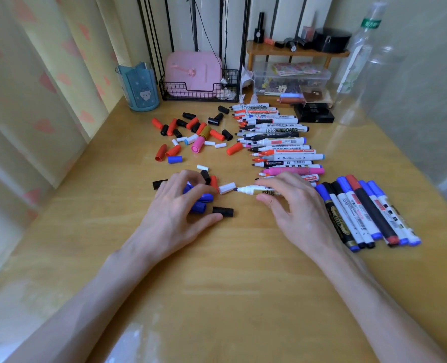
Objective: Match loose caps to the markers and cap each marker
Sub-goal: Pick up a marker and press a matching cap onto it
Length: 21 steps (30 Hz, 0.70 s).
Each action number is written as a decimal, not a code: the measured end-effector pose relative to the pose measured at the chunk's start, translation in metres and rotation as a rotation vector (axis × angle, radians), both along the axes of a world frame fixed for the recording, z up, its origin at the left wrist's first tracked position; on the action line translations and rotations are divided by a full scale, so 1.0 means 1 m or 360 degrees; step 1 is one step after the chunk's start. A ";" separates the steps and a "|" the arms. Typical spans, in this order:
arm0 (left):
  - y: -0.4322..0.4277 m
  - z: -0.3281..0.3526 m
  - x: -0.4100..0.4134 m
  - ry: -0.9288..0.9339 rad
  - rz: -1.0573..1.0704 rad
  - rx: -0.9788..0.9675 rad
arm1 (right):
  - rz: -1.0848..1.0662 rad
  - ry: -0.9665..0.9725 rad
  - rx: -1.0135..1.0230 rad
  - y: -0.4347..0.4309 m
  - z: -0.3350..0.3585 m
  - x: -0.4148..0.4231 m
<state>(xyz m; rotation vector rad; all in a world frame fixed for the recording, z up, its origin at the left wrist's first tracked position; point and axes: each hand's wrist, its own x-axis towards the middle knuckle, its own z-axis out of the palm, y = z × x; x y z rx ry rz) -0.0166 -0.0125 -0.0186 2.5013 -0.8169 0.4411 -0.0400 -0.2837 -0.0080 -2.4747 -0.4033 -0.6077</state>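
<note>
Gripping an uncapped marker (253, 190) by its gold-labelled white barrel, our right hand (290, 205) holds it low over the desk (230, 271), dark tip pointing left; our left hand (175, 208) curls over some blue caps (204, 198), and we cannot tell whether it actually holds any. We judge the task roughly a quarter done: the long row of uncapped markers (277, 142) running away from us far outnumbers the small batch of capped markers (366, 213) beside our right wrist. Left of the row lie scattered loose caps (193, 132), red, black, white, pink. A white cap (227, 187) lies just off the marker's tip, not touching it, likely its match; a black cap (222, 212) sits by our left thumb
</note>
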 end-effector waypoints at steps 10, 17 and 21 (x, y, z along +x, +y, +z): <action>0.026 0.009 0.009 -0.0010 0.0047 -0.0022 | 0.0050 0.0020 0.0000 0.003 -0.001 -0.001; 0.009 0.012 -0.005 0.0186 0.0016 -0.0324 | 0.0179 -0.0047 0.0019 0.010 -0.001 -0.004; 0.010 0.013 -0.004 0.0188 -0.0017 -0.0339 | 0.0155 -0.0103 0.0039 0.009 -0.005 -0.001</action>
